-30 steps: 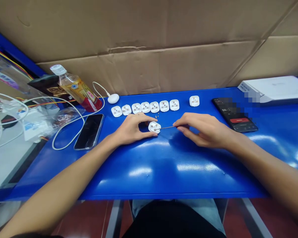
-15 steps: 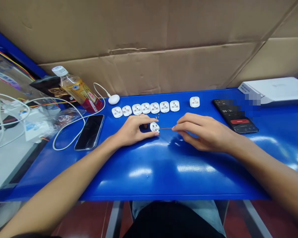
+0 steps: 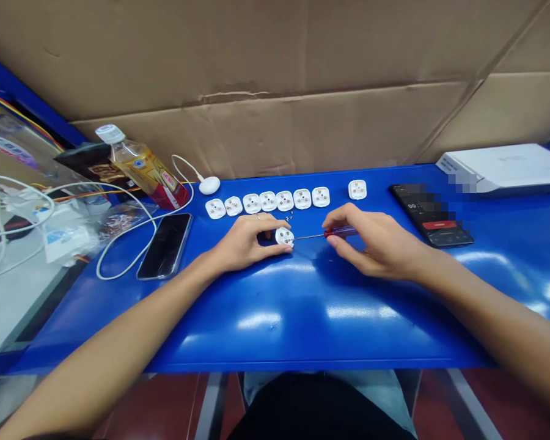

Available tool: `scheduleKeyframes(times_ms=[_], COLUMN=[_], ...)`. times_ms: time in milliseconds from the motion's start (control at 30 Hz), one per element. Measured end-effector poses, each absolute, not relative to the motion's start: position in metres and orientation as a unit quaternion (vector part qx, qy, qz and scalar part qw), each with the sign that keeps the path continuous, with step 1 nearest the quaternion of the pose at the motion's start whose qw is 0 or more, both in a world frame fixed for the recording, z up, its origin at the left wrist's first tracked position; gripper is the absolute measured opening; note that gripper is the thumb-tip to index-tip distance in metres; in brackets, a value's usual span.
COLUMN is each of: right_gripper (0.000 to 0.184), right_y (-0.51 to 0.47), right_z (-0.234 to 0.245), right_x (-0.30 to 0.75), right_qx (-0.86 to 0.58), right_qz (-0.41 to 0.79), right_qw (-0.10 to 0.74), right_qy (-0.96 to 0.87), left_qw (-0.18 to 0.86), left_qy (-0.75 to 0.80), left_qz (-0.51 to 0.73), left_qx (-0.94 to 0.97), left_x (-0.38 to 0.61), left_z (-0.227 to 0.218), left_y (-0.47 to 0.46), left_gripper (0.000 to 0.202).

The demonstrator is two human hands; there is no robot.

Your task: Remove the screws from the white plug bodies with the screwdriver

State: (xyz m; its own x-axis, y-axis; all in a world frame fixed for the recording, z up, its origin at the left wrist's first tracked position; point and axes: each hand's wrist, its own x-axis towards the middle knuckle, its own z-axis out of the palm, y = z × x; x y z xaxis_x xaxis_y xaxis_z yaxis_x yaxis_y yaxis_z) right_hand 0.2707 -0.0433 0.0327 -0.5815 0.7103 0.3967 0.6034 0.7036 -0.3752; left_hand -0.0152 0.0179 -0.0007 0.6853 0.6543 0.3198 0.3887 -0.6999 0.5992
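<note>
White plug body (image 3: 284, 236) held in the left hand (image 3: 242, 243), curled around it; right hand (image 3: 376, 242) pinches a red-handled screwdriver (image 3: 340, 231), tip touching the plug.

The blue metal desk (image 3: 275, 311) carries a row of seven white plug bodies (image 3: 267, 201), an eighth plug body (image 3: 357, 189) set apart rightward, a smartphone (image 3: 165, 246) at the row's left, another smartphone (image 3: 433, 215) at its right, and a flat white box (image 3: 499, 166) beyond.

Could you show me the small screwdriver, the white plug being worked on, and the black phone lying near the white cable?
Screwdriver (image 3: 340, 231): head view, on its dark red handle.
White plug (image 3: 284, 236): head view, on its front face.
Black phone (image 3: 165, 246): head view, on its dark screen.
</note>
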Motion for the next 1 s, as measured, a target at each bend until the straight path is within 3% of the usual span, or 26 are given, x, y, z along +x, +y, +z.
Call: scheduleKeyframes(times_ms=[167, 300, 633, 1000], right_gripper=[0.015, 0.015, 0.005, 0.01], right_y=[-0.042, -0.041, -0.041, -0.035], right_z=[0.029, 0.027, 0.028, 0.04], right_x=[0.269, 0.266, 0.254, 0.248], right_qx=[-0.43, -0.401, -0.398, -0.433], right_qz=[0.087, 0.13, 0.079, 0.066], right_qw=[0.276, 0.321, 0.364, 0.32], right_qy=[-0.855, -0.848, -0.838, -0.84], left_qw=[0.25, 0.249, 0.234, 0.253], left_qy=[0.29, 0.295, 0.299, 0.301], left_qz=[0.26, 0.26, 0.243, 0.238], left_qx=[0.887, 0.885, 0.893, 0.888], left_x=[-0.015, -0.015, -0.013, -0.013], left_z=[-0.001, -0.002, -0.001, 0.002], left_y=[0.018, 0.018, 0.017, 0.015], left_gripper=[0.043, 0.043, 0.045, 0.046])
